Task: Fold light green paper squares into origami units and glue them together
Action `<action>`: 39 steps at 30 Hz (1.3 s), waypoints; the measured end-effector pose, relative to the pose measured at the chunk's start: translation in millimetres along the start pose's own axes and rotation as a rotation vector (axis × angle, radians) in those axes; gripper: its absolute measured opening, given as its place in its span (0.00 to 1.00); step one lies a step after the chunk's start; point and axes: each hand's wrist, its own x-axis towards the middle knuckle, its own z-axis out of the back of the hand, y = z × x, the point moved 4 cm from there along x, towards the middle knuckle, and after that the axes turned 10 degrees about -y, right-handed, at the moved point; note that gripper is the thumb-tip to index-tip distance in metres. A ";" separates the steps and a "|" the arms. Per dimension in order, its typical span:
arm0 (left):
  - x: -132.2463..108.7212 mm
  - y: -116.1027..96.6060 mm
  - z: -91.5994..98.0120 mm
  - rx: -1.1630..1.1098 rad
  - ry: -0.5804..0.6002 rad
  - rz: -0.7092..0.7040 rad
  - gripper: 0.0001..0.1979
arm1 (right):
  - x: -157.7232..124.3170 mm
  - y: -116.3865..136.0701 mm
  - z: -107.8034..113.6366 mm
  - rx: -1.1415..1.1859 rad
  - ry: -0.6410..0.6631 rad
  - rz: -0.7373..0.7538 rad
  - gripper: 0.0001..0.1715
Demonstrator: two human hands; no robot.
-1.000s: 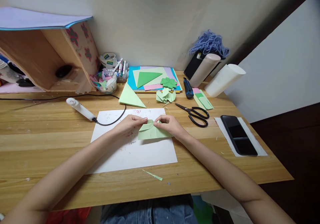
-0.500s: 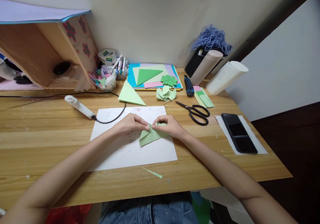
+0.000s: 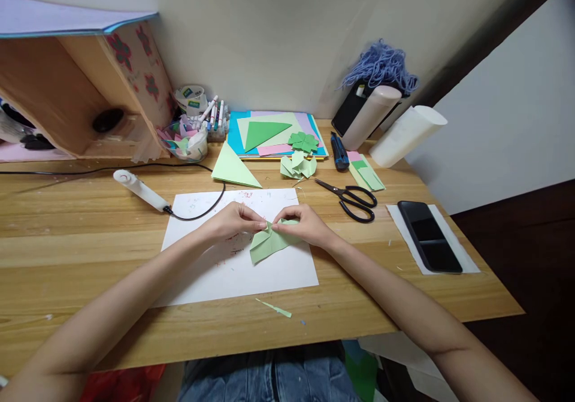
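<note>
A creased piece of light green paper point(image 3: 270, 245) is held just over a white sheet point(image 3: 197, 276) marked with red specks. The fingertips of my left hand point(image 3: 238, 219) pinch its upper edge near the middle. Close beside them, my right hand point(image 3: 305, 225) grips the same edge with thumb and fingers, covering part of the paper's right side. Beyond the hands are a folded light green paper triangle point(image 3: 234, 167) and a light green paper flower point(image 3: 298, 166). A thin green paper strip point(image 3: 275, 307) lies near the table's front edge.
Black-handled scissors point(image 3: 348, 197) and a utility knife point(image 3: 339, 152) lie right of the paper flower. A phone point(image 3: 429, 236) rests farther right. A white corded tool point(image 3: 141, 190) lies at left, its cable crossing the sheet's corner. Coloured papers point(image 3: 274, 132) are stacked behind.
Both hands keep their pinch on the light green paper, with only a slight shift of the fingertips. The whole view has moved very slightly.
</note>
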 end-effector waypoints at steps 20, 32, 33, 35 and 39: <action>-2.2 -8.8 -4.3 -0.062 0.172 -0.093 0.09 | 0.0 -0.9 -0.1 0.138 0.085 0.019 0.11; -2.2 -17.9 -1.8 -0.044 0.006 -0.226 0.15 | 1.8 -1.2 0.7 0.068 0.000 0.053 0.10; -2.5 -17.6 -2.0 -0.045 -0.024 -0.225 0.15 | 2.0 -1.5 0.9 0.049 -0.019 0.054 0.10; -4.4 -17.6 -3.2 -0.033 -0.088 -0.246 0.14 | 1.9 -1.7 0.6 0.024 -0.048 0.055 0.09; -12.7 -19.1 -8.3 0.033 -0.215 -0.333 0.16 | 0.3 -1.5 -1.8 0.014 -0.082 0.054 0.09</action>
